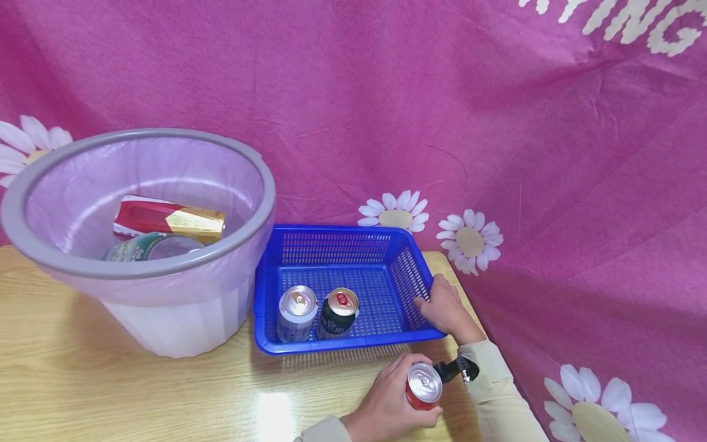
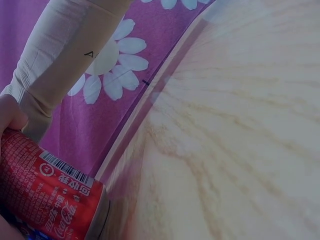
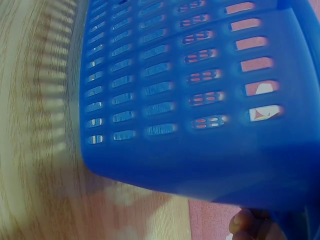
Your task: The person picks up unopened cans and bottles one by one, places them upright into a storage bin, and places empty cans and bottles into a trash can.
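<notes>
A red Coca-Cola can [image 1: 424, 388] is gripped in my left hand [image 1: 389, 399], in front of the basket, its silver lid facing up in the head view. In the left wrist view the can [image 2: 50, 192] shows its barcode and white lettering. My right hand [image 1: 448, 310] holds the right rim of the blue plastic basket [image 1: 353, 347], thumb over the inner side. Inside the basket, toward its left front, stand a pale can [image 1: 296, 319] and a dark green can [image 1: 337, 316] with a red tab. In the right wrist view the slotted basket wall [image 3: 165, 165] hides most of the hand.
A white bin [image 1: 182, 325] with a grey rim and clear liner stands left of the basket. In it lie a red and gold can [image 1: 171, 218] and a green-labelled clear container [image 1: 149, 247]. A pink flower-patterned cloth [image 1: 342, 110] hangs behind and right of the wooden table [image 1: 221, 393].
</notes>
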{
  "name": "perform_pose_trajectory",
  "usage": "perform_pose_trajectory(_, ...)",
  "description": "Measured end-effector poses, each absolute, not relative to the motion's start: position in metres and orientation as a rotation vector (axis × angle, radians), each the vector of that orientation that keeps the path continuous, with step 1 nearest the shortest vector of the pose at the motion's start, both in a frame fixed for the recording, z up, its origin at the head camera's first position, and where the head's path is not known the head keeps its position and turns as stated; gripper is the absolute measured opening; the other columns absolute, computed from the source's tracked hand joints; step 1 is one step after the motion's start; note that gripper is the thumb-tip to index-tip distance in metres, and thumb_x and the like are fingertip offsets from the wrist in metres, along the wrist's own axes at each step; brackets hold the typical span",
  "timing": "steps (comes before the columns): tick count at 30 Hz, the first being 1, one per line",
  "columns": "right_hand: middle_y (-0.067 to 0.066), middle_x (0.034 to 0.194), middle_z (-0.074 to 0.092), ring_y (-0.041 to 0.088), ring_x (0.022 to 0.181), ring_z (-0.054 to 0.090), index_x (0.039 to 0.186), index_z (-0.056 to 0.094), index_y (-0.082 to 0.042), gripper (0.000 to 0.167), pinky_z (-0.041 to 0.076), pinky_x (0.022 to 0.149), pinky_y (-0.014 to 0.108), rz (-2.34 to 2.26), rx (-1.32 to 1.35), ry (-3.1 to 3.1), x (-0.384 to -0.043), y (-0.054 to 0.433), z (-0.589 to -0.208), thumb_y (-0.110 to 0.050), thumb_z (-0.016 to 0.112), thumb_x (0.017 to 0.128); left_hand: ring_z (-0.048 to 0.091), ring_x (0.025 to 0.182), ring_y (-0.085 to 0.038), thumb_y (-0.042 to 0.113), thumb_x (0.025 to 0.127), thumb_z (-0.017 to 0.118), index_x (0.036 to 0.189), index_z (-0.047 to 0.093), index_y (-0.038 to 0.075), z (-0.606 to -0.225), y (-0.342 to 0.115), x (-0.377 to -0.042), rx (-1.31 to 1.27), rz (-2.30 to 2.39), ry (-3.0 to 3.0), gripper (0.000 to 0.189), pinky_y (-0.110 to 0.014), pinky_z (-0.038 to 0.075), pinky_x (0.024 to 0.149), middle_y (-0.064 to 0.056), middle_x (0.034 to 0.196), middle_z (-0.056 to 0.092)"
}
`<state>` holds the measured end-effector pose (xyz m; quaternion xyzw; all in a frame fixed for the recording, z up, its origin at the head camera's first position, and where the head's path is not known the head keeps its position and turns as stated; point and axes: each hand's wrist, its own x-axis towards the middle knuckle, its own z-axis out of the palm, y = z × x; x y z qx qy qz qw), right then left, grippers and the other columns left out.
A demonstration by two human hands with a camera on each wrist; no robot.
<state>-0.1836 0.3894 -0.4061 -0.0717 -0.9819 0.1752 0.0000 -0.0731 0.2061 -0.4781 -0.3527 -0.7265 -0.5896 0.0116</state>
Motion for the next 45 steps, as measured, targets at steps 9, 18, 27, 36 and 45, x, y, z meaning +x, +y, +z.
perform_pose_trajectory(9, 0.026, 0.109, 0.061, 0.038, 0.098, 0.062, 0.126, 0.045, 0.011, 0.050, 0.055, 0.089, 0.055, 0.548, -0.223, -3.080, -0.184, 0.390, -0.406, -0.022, 0.064, 0.094, 0.064, 0.107, -0.001, 0.021, 0.073, 0.089, 0.126, 0.057, 0.013, -0.477, 0.203, -0.074, -1.151, -1.808, -2.245, 0.062, -0.015, 0.054, 0.096, 0.003, 0.115, 0.068)
perform_pose_trajectory(18, 0.028, 0.113, 0.061, 0.039, 0.102, 0.063, 0.131, 0.042, 0.010, 0.053, 0.058, 0.092, 0.057, 0.584, -0.246, -3.093, -0.183, 0.389, -0.407, -0.023, 0.064, 0.096, 0.064, 0.107, 0.001, 0.024, 0.075, 0.089, 0.127, 0.057, 0.017, -0.481, 0.200, -0.076, -1.194, -1.836, -2.246, 0.062, -0.015, 0.054, 0.093, 0.005, 0.117, 0.069)
perform_pose_trajectory(27, 0.027, 0.114, 0.061, 0.039, 0.102, 0.063, 0.131, 0.042, 0.010, 0.053, 0.057, 0.093, 0.057, 0.577, -0.255, -3.098, -0.184, 0.390, -0.408, -0.024, 0.063, 0.096, 0.064, 0.108, 0.001, 0.026, 0.076, 0.089, 0.130, 0.056, 0.016, -0.482, 0.197, -0.077, -1.219, -1.845, -2.272, 0.064, -0.015, 0.055, 0.093, 0.005, 0.119, 0.069)
perform_pose_trajectory(36, 0.027, 0.114, 0.060, 0.039, 0.103, 0.063, 0.131, 0.042, 0.010, 0.053, 0.057, 0.093, 0.058, 0.574, -0.251, -3.099, -0.183, 0.389, -0.407, -0.024, 0.063, 0.096, 0.064, 0.108, 0.001, 0.022, 0.075, 0.089, 0.130, 0.055, 0.016, -0.481, 0.196, -0.078, -1.239, -1.874, -2.256, 0.064, -0.016, 0.055, 0.094, 0.003, 0.120, 0.068)
perform_pose_trajectory(45, 0.027, 0.114, 0.061, 0.039, 0.103, 0.063, 0.130, 0.042, 0.010, 0.052, 0.057, 0.094, 0.057, 0.567, -0.249, -3.099, -0.184, 0.389, -0.407, -0.024, 0.064, 0.096, 0.062, 0.108, 0.000, 0.014, 0.072, 0.088, 0.127, 0.056, 0.014, -0.479, 0.196, -0.075, -1.234, -1.934, -2.227, 0.063, -0.016, 0.054, 0.096, 0.002, 0.118, 0.067)
